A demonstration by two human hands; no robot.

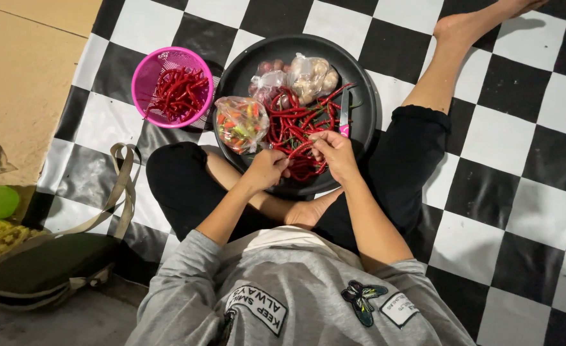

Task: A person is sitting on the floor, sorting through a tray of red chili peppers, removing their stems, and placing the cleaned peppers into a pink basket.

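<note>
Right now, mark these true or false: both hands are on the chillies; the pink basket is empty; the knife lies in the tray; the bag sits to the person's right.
1. Both hands, left hand and right hand, work at the long red chillies. True.
2. The round pink plastic basket is empty. False: it holds red chillies.
3. The pink-handled knife lies in the round black tray. True.
4. The dark fabric strap bag sits to the person's right. False: it lies to their left.

Single head-worn view, looking steeply down from above seated person's own lap; close range; round tray (360,122) near centre, checkered mat (520,211) filling frame around.
</note>
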